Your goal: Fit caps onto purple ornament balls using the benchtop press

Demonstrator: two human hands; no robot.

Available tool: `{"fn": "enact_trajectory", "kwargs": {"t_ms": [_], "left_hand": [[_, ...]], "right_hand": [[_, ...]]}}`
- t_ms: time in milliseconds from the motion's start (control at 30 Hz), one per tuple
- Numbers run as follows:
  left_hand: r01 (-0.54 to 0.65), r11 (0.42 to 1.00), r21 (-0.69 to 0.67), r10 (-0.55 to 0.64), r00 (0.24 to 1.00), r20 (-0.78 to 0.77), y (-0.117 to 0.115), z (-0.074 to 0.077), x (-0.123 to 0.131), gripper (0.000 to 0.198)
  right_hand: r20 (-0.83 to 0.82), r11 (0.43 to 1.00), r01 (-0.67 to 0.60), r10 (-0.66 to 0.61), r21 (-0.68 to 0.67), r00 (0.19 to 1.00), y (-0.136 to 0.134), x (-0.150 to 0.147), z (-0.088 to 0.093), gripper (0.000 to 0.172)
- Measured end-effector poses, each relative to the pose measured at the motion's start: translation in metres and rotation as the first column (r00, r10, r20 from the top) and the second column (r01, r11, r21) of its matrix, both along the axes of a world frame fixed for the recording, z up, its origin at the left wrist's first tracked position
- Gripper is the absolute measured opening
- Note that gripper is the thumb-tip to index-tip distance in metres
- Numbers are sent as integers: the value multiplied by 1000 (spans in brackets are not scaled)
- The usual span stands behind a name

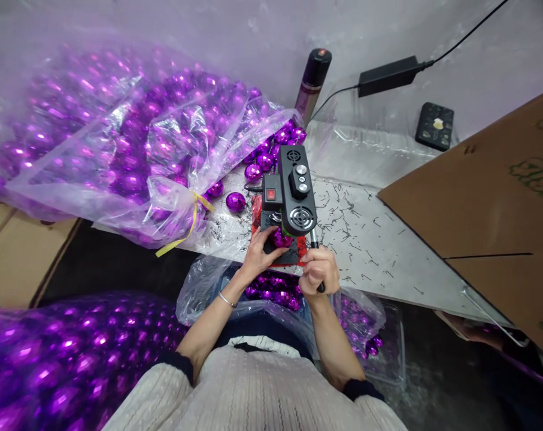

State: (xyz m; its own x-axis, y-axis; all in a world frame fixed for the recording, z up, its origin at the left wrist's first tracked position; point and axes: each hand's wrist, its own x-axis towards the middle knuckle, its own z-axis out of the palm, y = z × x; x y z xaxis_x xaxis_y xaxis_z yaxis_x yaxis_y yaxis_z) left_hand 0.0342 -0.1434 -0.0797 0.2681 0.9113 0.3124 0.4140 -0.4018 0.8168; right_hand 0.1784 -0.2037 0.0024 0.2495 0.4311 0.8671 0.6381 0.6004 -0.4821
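While left hand (263, 250) steadies purple egg (280, 239) | black machine (291, 190) overhead | right hand (318, 270) grips lever (315, 244)

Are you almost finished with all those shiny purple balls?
Hard to say. Right now the left hand holds one purple ball under the black machine, and the right hand grips its lever. A few loose balls and the big bags lie nearby; done or waiting, I cannot tell.

Cream knit sweater, dark cuffs pushed up; silver bangle (227, 300), left wrist.
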Motion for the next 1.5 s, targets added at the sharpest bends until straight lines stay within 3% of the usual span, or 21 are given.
{"fn": "enact_trajectory", "kwargs": {"t_ms": [333, 633, 733, 867, 1000, 1067, 1167, 1267, 1367, 1433, 1500], "left_hand": [[0, 999, 36, -1, 1000, 23, 1, -2, 1, 60], [-2, 1000, 8, 2, 999, 32, 2, 1, 1, 59], [-1, 1000, -4, 1, 999, 38, 4, 2, 2, 58], [-9, 1000, -5, 10, 999, 50, 0, 3, 3, 56], [11, 990, 142, -16, 999, 30, -23, -3, -10, 60], [50, 972, 228, -45, 999, -25, -38, -7, -25, 61], [149, 952, 268, -109, 982, -157, -56, -9, -52, 59], [319, 919, 234, -244, 922, -299, -67, -3, -77, 64], [469, 859, 207, -364, 842, -397, -65, 8, -93, 73], [434, 863, 258, -319, 865, -388, -47, 17, -96, 67], [228, 918, 325, -126, 943, -308, -14, 25, -94, 58]], "right_hand": [[-122, 995, -76, 83, 59, 989, 7, -3, -19, 39], [-93, 992, -60, 70, 107, 993, 12, -5, -31, 39], [-60, 995, -45, 50, 89, 997, 10, -3, -19, 40], [-92, 1000, 6, -8, -27, 996, 5, -1, 26, 40], [-114, 997, -9, 0, -78, 993, 4, -1, 63, 39], [-98, 997, -30, 22, -73, 995, 4, -2, 66, 38], [-75, 997, -32, 26, -67, 997, 1, -1, 56, 38], [-68, 998, -18, 14, -63, 998, -1, 0, 45, 38], [-48, 998, -25, 22, -65, 999, -1, 2, 42, 36], [-41, 997, -27, 24, -67, 999, -1, 2, 42, 36], [-43, 998, -18, 15, -60, 999, 0, 2, 43, 37]]}}
